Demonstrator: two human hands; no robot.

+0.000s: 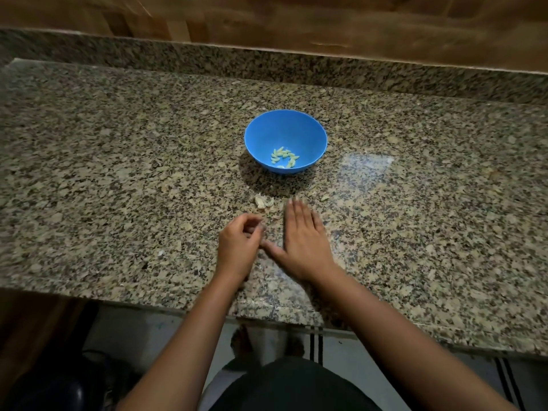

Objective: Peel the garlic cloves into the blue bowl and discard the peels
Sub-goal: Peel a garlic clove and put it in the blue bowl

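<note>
Head view, peeled cloves (284, 157), blue bowl (311, 134)

Both forearms were bare to the elbow, with no sleeve in view. The left hand (237, 247) and right hand (305, 241) were bare too. A dark garment (292, 387) covered the torso below.

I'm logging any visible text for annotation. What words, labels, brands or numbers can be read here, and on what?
None. The blue bowl is plain, with no mark or label, and the granite counter and wooden wall carry no writing. Neither hand holds anything printed.
</note>
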